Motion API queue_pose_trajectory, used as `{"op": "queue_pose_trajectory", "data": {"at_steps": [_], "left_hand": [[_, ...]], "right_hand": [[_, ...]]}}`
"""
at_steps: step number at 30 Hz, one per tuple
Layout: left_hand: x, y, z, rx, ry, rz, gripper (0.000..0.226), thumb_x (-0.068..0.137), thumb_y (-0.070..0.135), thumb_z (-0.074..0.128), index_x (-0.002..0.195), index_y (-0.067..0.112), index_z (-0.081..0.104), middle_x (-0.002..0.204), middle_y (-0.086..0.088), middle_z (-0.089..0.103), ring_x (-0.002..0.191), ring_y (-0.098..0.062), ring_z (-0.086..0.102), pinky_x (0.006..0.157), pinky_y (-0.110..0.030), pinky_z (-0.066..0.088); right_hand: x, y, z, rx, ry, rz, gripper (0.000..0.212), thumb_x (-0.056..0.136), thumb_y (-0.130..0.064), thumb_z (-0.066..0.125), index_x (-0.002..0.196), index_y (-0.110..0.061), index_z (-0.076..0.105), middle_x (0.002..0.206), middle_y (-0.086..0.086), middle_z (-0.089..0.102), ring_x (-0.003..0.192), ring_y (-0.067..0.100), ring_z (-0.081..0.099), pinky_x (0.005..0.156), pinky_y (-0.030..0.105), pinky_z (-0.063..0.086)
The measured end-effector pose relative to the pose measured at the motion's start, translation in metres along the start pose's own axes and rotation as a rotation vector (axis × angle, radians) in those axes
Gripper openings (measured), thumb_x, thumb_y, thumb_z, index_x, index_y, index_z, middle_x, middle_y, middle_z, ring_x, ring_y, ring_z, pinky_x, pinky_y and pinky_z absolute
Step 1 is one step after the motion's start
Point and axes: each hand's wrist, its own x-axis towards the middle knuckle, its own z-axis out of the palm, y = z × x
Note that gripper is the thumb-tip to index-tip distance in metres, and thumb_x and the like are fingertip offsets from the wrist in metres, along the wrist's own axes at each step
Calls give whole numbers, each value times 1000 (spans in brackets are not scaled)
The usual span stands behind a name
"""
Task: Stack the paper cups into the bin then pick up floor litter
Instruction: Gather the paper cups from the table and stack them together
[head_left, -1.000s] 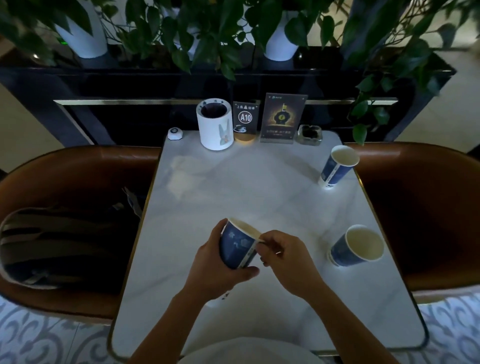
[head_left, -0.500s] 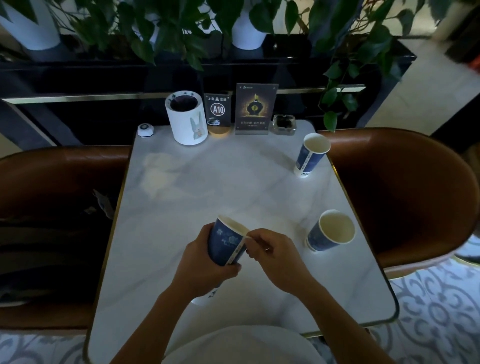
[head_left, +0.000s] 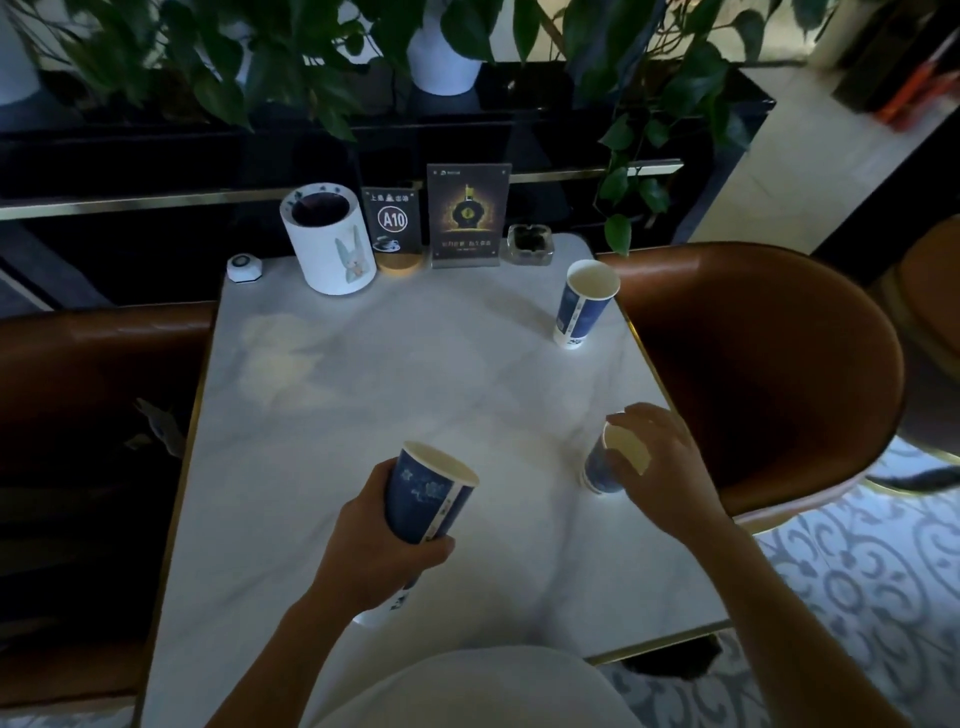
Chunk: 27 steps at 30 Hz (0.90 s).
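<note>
My left hand (head_left: 382, 551) grips a blue paper cup (head_left: 428, 496), apparently a nested stack with a white base showing below my palm, held tilted above the white marble table (head_left: 363, 395). My right hand (head_left: 660, 457) is closed around the rim of a second blue paper cup (head_left: 605, 465) near the table's right edge. A third blue cup (head_left: 584, 304) stands upright at the far right. A white cylindrical bin with a rabbit picture (head_left: 330, 239) stands at the far left of the table.
A call button (head_left: 244, 267), an A10 sign (head_left: 392, 228), a menu stand (head_left: 467, 215) and an ashtray (head_left: 530, 243) line the far edge. Brown chairs (head_left: 769, 364) flank the table. Plants hang over a black ledge behind. Patterned floor lies to the right.
My right hand left the cup held in my left hand and moved right onto the cup near the table's edge. The camera view shifted to the right.
</note>
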Motion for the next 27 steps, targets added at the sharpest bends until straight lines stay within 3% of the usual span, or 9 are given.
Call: {"op": "queue_pose_trajectory", "data": {"at_steps": [5, 7, 10, 13, 17, 22, 25, 27], "left_hand": [[1, 0, 2, 19, -17, -10, 71, 48, 42, 87, 108, 46, 51, 94, 31, 68, 76, 1, 70, 51, -15, 54], [1, -1, 3, 26, -24, -17, 72, 49, 41, 88, 110, 44, 51, 93, 30, 69, 75, 0, 71, 53, -17, 54], [1, -2, 2, 38, -28, -17, 74, 49, 40, 88, 113, 41, 51, 93, 29, 68, 76, 0, 71, 55, -18, 56], [0, -2, 3, 46, -38, -17, 72, 50, 41, 87, 112, 41, 51, 93, 29, 68, 76, -1, 71, 59, -22, 60], [0, -3, 5, 47, -50, -13, 69, 50, 41, 87, 109, 44, 50, 94, 30, 68, 75, 1, 70, 54, -16, 56], [0, -5, 6, 38, -46, -19, 70, 49, 43, 87, 107, 47, 49, 95, 33, 66, 78, 3, 69, 52, -15, 54], [-1, -6, 7, 33, -41, -21, 71, 48, 44, 87, 107, 49, 48, 95, 33, 67, 77, 3, 70, 52, -14, 53], [-1, -7, 8, 31, -44, -18, 72, 48, 46, 87, 108, 48, 48, 95, 33, 67, 77, 4, 70, 52, -12, 53]], "right_hand": [[7, 28, -2, -104, -261, -52, 75, 72, -40, 80, 137, -23, 45, 151, 5, 35, 138, 27, 31, 110, 49, 32], [12, 39, -4, -116, -373, -94, 84, 71, -40, 80, 141, -24, 37, 155, 4, 27, 142, 27, 25, 113, 46, 26], [19, 47, -9, -113, -402, -116, 86, 71, -24, 82, 142, -27, 33, 154, 5, 29, 140, 27, 30, 110, 41, 32], [29, 47, -10, -110, -455, -71, 82, 73, -17, 79, 140, -32, 34, 152, 10, 32, 138, 32, 32, 110, 48, 34], [45, 40, -11, -244, -612, 1, 84, 70, -20, 77, 143, -26, 35, 143, 3, 40, 128, 30, 39, 105, 42, 37], [49, 27, -13, -229, -602, 43, 86, 68, -27, 81, 142, -25, 37, 138, 1, 45, 121, 30, 47, 99, 41, 42], [47, 26, -6, -194, -589, 80, 87, 67, -28, 82, 141, -25, 37, 137, 4, 46, 119, 28, 49, 92, 29, 41], [49, 30, -6, -210, -572, 92, 87, 66, -32, 83, 140, -26, 38, 136, 5, 47, 118, 24, 51, 80, 12, 35]]}}
